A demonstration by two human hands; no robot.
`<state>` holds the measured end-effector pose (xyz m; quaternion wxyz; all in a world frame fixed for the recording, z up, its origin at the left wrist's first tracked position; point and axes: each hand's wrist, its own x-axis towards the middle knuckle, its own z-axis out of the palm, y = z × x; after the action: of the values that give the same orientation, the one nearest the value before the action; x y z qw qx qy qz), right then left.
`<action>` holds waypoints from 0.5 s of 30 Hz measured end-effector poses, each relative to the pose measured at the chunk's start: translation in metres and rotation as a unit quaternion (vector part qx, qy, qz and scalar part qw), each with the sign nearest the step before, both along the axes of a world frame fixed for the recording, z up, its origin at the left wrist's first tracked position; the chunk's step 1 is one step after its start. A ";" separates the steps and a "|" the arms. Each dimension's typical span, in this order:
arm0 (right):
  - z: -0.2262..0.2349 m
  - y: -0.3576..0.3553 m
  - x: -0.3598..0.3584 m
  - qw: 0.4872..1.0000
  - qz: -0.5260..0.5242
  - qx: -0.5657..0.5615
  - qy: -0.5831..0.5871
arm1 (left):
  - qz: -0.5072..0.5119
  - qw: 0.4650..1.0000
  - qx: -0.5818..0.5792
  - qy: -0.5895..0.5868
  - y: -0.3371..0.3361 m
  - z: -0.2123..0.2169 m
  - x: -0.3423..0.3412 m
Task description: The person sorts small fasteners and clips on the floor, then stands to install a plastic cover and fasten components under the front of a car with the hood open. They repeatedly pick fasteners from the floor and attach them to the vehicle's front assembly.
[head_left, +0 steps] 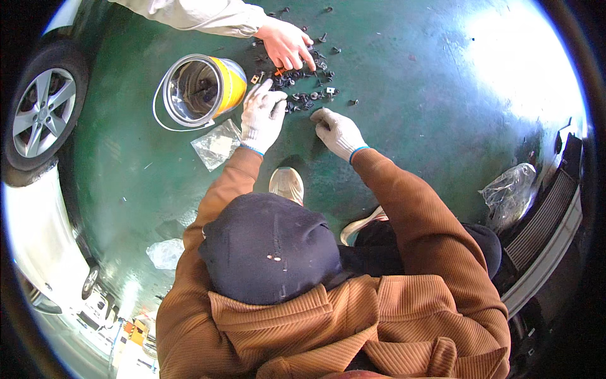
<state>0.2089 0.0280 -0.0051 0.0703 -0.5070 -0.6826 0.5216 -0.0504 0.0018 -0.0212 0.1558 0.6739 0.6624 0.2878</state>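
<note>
Small dark screws and clips lie in a loose pile on the green floor. At the pile's near left edge is my left hand in a white work glove, its fingers apart and nothing visible in them. My right hand, also gloved, is just to the near right of the pile. Its fingers are bent together, and whatever they may hold is hidden. Another person's bare hand reaches into the pile from the far side. An orange piece lies under that hand's fingers.
A yellow-sided metal bucket with a wire handle lies tilted left of the pile. Clear plastic bags are on the floor, one larger bag at right beside a radiator-like part. A car wheel stands at far left.
</note>
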 end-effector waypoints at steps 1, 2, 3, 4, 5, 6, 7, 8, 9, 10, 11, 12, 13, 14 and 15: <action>0.000 0.000 0.000 1.000 -0.003 0.000 0.003 | -0.016 1.000 0.005 -0.007 0.006 0.001 0.001; -0.001 0.000 0.000 1.000 -0.004 -0.008 0.002 | -0.032 0.999 0.012 -0.014 0.013 0.002 0.003; -0.001 0.000 0.000 1.000 -0.002 -0.001 0.003 | -0.042 0.999 0.006 -0.007 0.018 0.003 0.007; -0.002 0.000 0.000 1.000 0.001 -0.001 -0.001 | -0.052 0.999 -0.001 -0.001 0.024 0.004 0.011; -0.003 0.000 0.000 1.000 -0.001 -0.003 -0.007 | -0.061 0.998 -0.002 0.001 0.028 0.004 0.016; -0.004 -0.001 0.000 1.000 0.001 0.002 -0.002 | -0.076 0.997 -0.018 0.009 0.030 0.004 0.021; -0.005 -0.001 0.000 1.000 0.000 0.006 0.000 | -0.088 0.996 -0.012 0.012 0.030 0.004 0.025; -0.005 -0.001 0.000 1.000 -0.003 0.001 -0.004 | -0.098 0.995 -0.019 0.017 0.028 0.004 0.029; -0.005 -0.001 0.001 1.000 -0.004 0.008 0.004 | -0.092 0.996 -0.014 0.008 0.025 0.005 0.032; -0.005 -0.001 0.001 1.000 -0.005 0.007 0.006 | -0.086 0.996 -0.010 0.001 0.022 0.005 0.034; -0.005 -0.001 0.001 1.000 -0.006 0.002 0.005 | -0.080 0.997 -0.007 -0.005 0.019 0.006 0.035; -0.004 -0.001 0.001 1.000 -0.005 0.004 0.003 | -0.080 0.997 -0.001 -0.008 0.016 0.006 0.035; -0.004 0.000 0.001 1.000 -0.003 0.000 -0.003 | -0.081 0.997 0.001 -0.010 0.012 0.008 0.034; -0.003 0.000 0.000 1.000 -0.001 -0.003 -0.009 | -0.082 0.997 0.004 -0.011 0.009 0.010 0.033; -0.002 0.000 0.000 1.000 -0.004 -0.003 -0.006 | -0.087 0.996 0.035 -0.011 0.004 0.012 0.032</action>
<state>0.2089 0.0285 -0.0070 0.0666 -0.5127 -0.6797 0.5203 -0.0183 0.0063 -0.0093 0.1636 0.7308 0.5892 0.3032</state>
